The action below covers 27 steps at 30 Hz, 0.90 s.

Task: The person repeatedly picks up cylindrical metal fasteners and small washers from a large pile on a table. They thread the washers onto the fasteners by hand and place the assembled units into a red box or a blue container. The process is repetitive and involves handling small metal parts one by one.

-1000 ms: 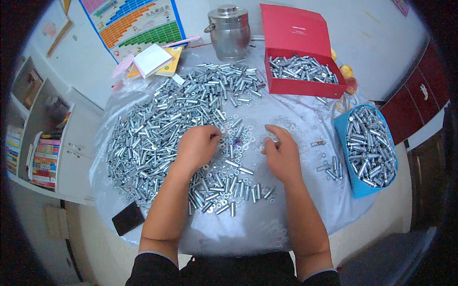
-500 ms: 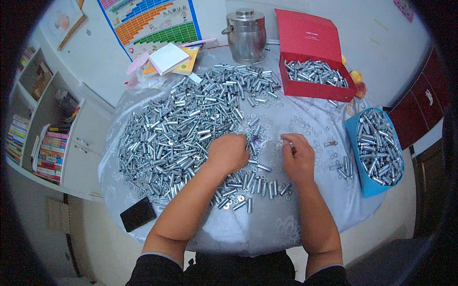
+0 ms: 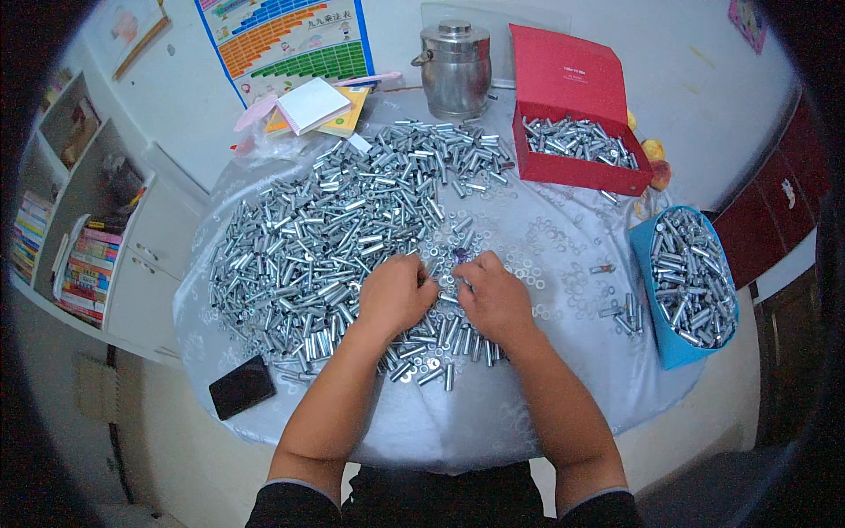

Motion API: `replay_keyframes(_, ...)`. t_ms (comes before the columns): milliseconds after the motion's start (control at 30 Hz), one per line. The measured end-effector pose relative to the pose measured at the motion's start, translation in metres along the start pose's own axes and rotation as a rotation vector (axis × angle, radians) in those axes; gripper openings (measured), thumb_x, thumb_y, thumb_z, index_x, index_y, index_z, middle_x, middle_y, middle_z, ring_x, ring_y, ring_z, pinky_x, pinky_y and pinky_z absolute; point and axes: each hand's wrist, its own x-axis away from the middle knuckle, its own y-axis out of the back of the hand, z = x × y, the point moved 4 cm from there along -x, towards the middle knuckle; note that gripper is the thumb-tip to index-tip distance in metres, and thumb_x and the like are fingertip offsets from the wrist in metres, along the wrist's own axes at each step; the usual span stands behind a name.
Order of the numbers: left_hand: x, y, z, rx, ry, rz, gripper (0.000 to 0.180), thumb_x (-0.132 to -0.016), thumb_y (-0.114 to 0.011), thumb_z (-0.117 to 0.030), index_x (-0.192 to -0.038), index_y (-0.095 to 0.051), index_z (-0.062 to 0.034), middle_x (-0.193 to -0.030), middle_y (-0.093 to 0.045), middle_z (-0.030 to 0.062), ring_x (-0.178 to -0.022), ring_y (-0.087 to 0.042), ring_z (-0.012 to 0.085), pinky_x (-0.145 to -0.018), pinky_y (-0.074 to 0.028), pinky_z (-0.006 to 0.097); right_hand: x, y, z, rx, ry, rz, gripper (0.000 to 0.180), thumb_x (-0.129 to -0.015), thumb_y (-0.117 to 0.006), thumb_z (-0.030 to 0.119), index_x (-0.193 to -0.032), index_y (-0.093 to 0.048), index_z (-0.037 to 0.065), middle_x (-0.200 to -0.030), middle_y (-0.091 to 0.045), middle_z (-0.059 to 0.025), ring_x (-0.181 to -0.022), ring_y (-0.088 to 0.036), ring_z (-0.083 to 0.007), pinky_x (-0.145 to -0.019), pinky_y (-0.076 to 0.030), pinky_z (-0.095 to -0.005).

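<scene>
A wide heap of short silvery metal tubes [image 3: 326, 229] covers the left and middle of the table. My left hand [image 3: 396, 296] rests at the heap's right edge, its fingers curled in a pinch; whatever they hold is hidden. Close beside it, my right hand [image 3: 496, 297] is also closed, thumb and forefinger together over the small parts, and I cannot make out what is in it. A small purple item [image 3: 460, 254] lies just beyond the fingertips. Flat metal washers [image 3: 525, 271] are scattered right of the heap, and more tubes lie in front of my hands.
An open red box [image 3: 585, 181] of tubes stands at the back right, with a blue bin [image 3: 662, 304] of tubes nearer. A steel pot [image 3: 455, 75], notepads [image 3: 312, 107] and a black phone [image 3: 242, 388] are also on the table. Bookshelves [image 3: 97, 229] stand at left.
My right hand has moved left, from the bare cloth to the heap's edge beside my left hand. My left hand has shifted slightly left and nearer to me.
</scene>
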Motion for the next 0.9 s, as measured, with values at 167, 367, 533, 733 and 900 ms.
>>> replay_keyframes(167, 0.012, 0.004, -0.013, 0.099, -0.054, -0.085, 0.02, -0.076, -0.063, -0.02, -0.079, -0.063, -0.0005, -0.081, -0.064, 0.0211, -0.076, -0.063, 0.0375, -0.069, -0.049, 0.047, 0.01, 0.011, -0.009, 0.001, -0.12, -0.001, 0.024, -0.08, -0.06, 0.012, -0.104, -0.063, 0.009, -0.102, -0.056, -0.016, -0.087, -0.062, -0.0368, -0.075, -0.052, -0.0465)
replay_keyframes(367, 0.031, 0.0, -0.025, 0.442, 0.023, -0.087, 0.015, -0.085, -0.064, -0.013, -0.088, -0.058, 0.0006, -0.075, -0.063, 0.0097, -0.064, -0.06, 0.0151, -0.06, -0.048, 0.03, 0.01, 0.028, -0.026, -0.502, -0.227, -0.051, 0.028, -0.083, -0.063, 0.011, -0.111, -0.064, 0.008, -0.094, -0.061, -0.0113, -0.072, -0.063, -0.022, -0.063, -0.05, -0.0337)
replay_keyframes(533, 0.032, -0.014, -0.017, 0.701, 0.002, -0.144, 0.01, -0.087, -0.064, -0.007, -0.093, -0.061, 0.0008, -0.077, -0.063, 0.004, -0.068, -0.058, 0.0093, -0.061, -0.047, 0.024, 0.011, 0.032, -0.028, -0.871, -0.352, -0.104, 0.02, -0.088, -0.063, 0.014, -0.105, -0.066, 0.003, -0.081, -0.063, -0.0058, -0.063, -0.058, -0.0117, -0.058, -0.046, -0.0256)
replay_keyframes(733, 0.036, -0.01, -0.01, 0.65, -0.043, -0.276, 0.014, -0.084, -0.065, -0.005, -0.097, -0.068, -0.0002, -0.084, -0.066, 0.0117, -0.069, -0.063, 0.0171, -0.063, -0.05, 0.028, 0.009, 0.035, -0.03, -0.791, -0.31, -0.123, 0.021, -0.091, -0.062, 0.018, -0.099, -0.067, 0.0, -0.077, -0.063, -0.0023, -0.065, -0.054, -0.008, -0.06, -0.044, -0.024)
replay_keyframes(900, 0.036, -0.008, -0.012, 0.617, -0.107, -0.28, 0.014, -0.082, -0.065, -0.003, -0.095, -0.069, -0.0012, -0.085, -0.066, 0.0114, -0.074, -0.063, 0.0205, -0.066, -0.049, 0.029, 0.011, 0.035, -0.026, -0.897, -0.346, -0.065, 0.022, -0.092, -0.062, 0.022, -0.098, -0.067, 0.001, -0.076, -0.063, 0.0001, -0.063, -0.053, -0.007, -0.057, -0.043, -0.0225)
